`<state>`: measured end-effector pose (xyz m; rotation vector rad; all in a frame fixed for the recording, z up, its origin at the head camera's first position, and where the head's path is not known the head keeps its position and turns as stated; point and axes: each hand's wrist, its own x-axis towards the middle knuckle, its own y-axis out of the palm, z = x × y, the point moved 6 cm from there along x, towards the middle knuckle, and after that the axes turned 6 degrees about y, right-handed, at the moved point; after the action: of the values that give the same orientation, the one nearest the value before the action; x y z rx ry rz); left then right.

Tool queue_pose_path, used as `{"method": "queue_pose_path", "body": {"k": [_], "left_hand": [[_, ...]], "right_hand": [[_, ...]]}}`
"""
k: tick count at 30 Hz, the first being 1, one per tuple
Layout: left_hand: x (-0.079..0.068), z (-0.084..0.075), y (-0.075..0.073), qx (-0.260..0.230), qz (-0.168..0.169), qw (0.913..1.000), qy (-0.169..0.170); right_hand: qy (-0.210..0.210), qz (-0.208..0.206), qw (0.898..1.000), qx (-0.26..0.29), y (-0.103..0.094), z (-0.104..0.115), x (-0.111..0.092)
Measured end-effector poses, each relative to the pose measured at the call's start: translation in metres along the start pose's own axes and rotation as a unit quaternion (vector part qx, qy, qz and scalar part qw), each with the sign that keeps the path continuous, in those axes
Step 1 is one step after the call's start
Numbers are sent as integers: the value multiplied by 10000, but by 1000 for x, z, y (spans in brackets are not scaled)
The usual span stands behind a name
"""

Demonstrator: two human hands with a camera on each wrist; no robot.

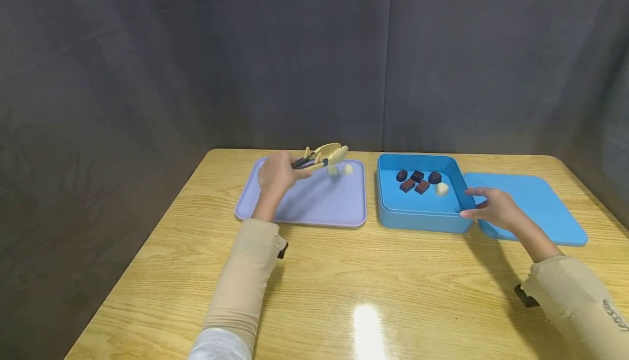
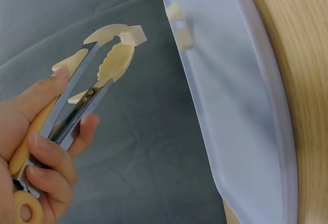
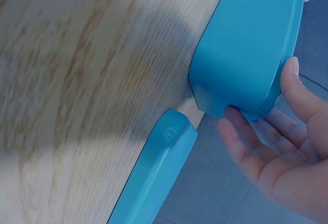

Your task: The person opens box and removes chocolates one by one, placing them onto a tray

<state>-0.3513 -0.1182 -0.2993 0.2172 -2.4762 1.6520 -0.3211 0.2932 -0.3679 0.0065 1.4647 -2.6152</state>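
Observation:
My left hand (image 1: pixel 278 173) grips kitchen tongs (image 2: pixel 77 90) with metal arms and pale yellow scalloped tips, above the lilac tray (image 1: pixel 319 207). At the tips, a small whitish block (image 2: pixel 134 35) shows in the left wrist view. Two cream pieces (image 1: pixel 348 169) lie near the tray's far edge. My right hand (image 1: pixel 498 208) holds the blue box (image 1: pixel 422 220) at its right side, thumb at the rim and fingers against the outer wall. Inside the box sit several dark and brown chocolates (image 1: pixel 417 176) and one white chocolate (image 1: pixel 441 189).
A flat blue lid (image 1: pixel 530 207) lies on the wooden table (image 1: pixel 314 294) right of the box, under my right hand. Behind the table hangs a dark grey curtain (image 1: pixel 304 59). Tray and box stand side by side with a narrow gap.

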Motion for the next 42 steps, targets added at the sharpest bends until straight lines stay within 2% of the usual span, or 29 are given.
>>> {"method": "queue_pose_path", "body": {"k": [12,16,23,42], "left_hand": [[0,23,-2,134,59,9996,-236],[0,27,-2,255,-18,9992,-322],[4,33,5,478,-13,9981,-383],[9,34,19,832,65,9960,-318]], "right_hand": [[34,-3,10000,-12,0,0,1],[44,25,10000,11,0,0,0],[16,25,10000,16,-1,0,0],[28,-43,10000,-17,-1,0,-1]]}}
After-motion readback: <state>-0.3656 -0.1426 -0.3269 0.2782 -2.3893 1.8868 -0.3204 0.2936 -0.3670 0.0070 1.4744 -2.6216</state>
